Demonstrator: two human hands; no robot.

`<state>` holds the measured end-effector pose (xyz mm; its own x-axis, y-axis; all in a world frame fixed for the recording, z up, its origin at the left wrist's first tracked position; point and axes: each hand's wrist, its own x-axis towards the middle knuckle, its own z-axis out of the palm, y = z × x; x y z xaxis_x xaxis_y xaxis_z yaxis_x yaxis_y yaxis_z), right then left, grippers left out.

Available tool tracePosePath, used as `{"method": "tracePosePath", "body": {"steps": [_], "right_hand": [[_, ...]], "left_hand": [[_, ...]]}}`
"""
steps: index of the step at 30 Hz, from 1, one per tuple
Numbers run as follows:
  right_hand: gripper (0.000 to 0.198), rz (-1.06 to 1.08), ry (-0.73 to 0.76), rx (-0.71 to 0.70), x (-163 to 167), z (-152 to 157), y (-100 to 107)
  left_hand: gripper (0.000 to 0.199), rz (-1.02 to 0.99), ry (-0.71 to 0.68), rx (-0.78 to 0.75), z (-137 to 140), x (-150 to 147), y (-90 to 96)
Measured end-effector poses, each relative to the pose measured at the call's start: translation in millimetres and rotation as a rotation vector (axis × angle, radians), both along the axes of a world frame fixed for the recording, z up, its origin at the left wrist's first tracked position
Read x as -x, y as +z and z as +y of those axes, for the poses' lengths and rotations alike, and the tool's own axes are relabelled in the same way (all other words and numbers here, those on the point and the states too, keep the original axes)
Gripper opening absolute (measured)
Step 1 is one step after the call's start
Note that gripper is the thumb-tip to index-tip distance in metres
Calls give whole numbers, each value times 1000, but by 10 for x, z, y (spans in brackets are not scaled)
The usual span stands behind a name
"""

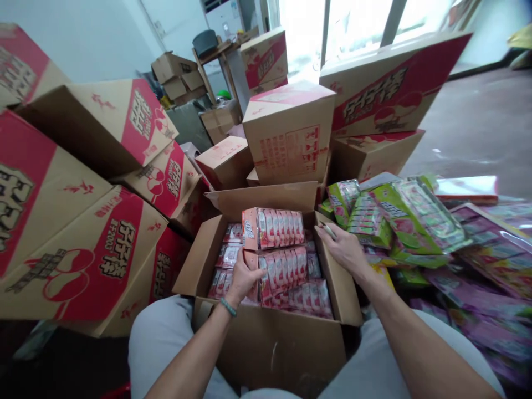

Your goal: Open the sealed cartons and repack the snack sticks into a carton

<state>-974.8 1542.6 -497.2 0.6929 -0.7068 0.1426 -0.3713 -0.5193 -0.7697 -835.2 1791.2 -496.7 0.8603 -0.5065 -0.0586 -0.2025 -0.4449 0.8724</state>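
Note:
An open cardboard box stands between my knees, filled with pink-and-red packs of wrapped candy. My left hand, a green bead bracelet on its wrist, is closed on the left end of a candy pack, its thumb over the edge. Just beyond lies another red candy pack, on top of the layer below. At the box's right flap is my right hand. Its fingers are closed around a slim, pen-like object, whose exact kind I cannot make out.
Red-printed cartons are stacked at my left, and more cartons stand behind the open box. Green candy packs are heaped at the right, beside purple packs. A wooden stand with a dark pot is farther back.

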Motion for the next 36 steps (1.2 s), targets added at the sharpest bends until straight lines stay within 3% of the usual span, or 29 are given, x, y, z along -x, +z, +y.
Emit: {"method": "tracePosePath", "body": {"steps": [2,5,8,13,16,18,21,24,27,36], "right_hand": [[44,-116,75,-11,-112,226,76],[53,-107,171,104,-386,529,158],[53,106,213,186,-720,700,97],[48,483,291,68,-1012,849,-204],[51,467,232,65,-898,927,-257],[46,377,243,126,-735,987,-183],[36,325,431,273,-480,1163,31],[33,455,652,417,-339,1452,218],[22,535,778,548,-355,1728,282],[20,698,839,700,-600,2087,213]], "left_hand": [[87,-31,-29,-16,150,-26,39],[88,-96,-201,-85,338,-6,109],[93,-191,-380,-92,478,126,201],[90,-295,-598,-41,671,324,265],[78,-282,-501,-9,869,264,134],[74,-278,-401,-10,1009,188,7],[72,-281,-309,-13,1122,90,-150],[68,-290,-321,16,1093,16,-250],[67,-305,-341,40,1025,-36,-338],[47,-311,-345,77,1010,-93,-483]]}}
